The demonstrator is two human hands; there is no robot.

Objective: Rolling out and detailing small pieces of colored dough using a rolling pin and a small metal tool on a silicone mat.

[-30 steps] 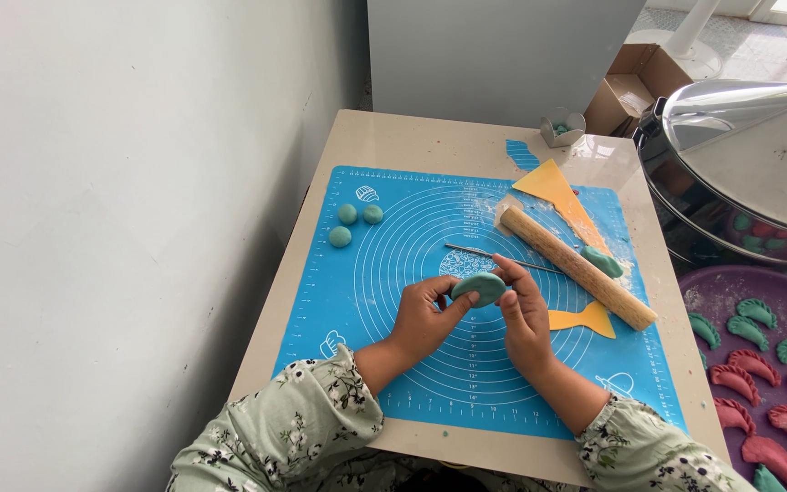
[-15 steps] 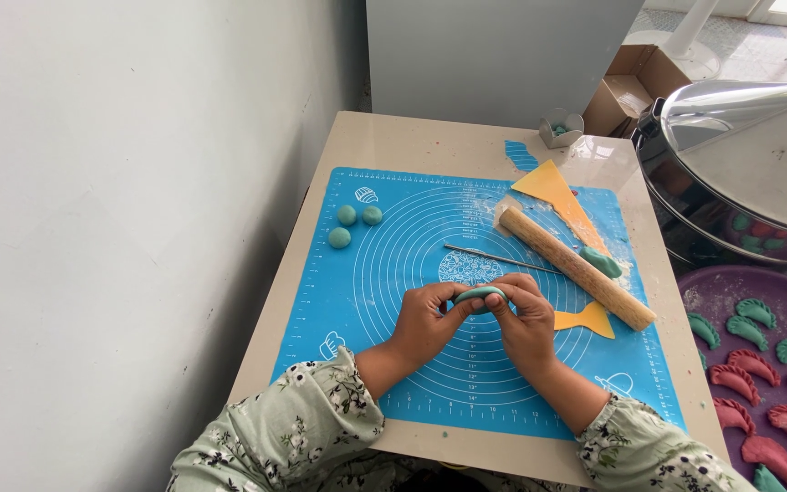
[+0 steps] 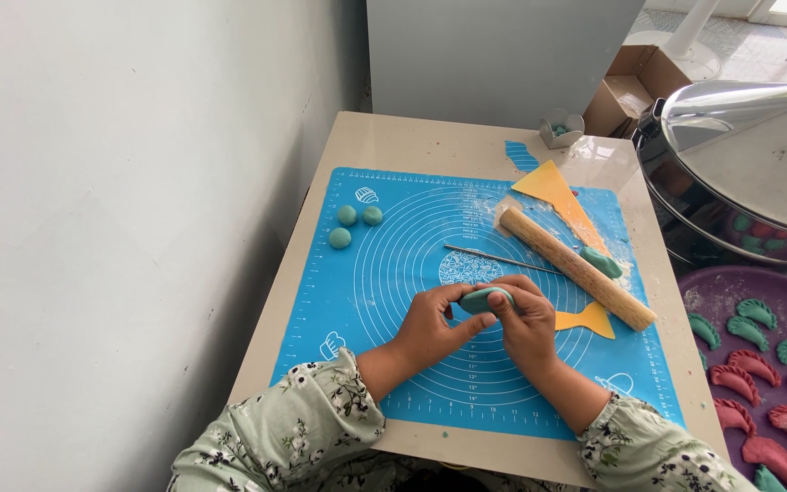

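Both hands meet over the middle of a blue silicone pastry mat (image 3: 393,273) that lies on a beige surface (image 3: 412,141). The left hand (image 3: 430,326) and the right hand (image 3: 526,321) share one folded piece of teal dough (image 3: 483,299), held just above the mat. The left thumb and fingertips pinch its left end; the right hand's fingers curl over the top and right side, so each grip is closed on the dough and only its upper edge shows between the fingers.

Three small teal dough balls (image 3: 353,224) sit close together near the mat's upper left corner, well apart from the hands. A thin metal stick (image 3: 501,260) lies on the mat just beyond the hands. To its right a wooden rolling pin (image 3: 577,267) rests at a slant, with a lump of teal dough (image 3: 600,261) touching its far side and a yellow plastic scraper (image 3: 559,195) beside that. A second yellow scraper (image 3: 585,320) lies just beside the right hand.

Off the right edge, a purple tray (image 3: 712,296) holds rows of teal and pink crimped dumplings, and a steel steamer pot (image 3: 730,173) with its lid stands behind it. A cardboard box (image 3: 626,87) sits on the floor farther back.
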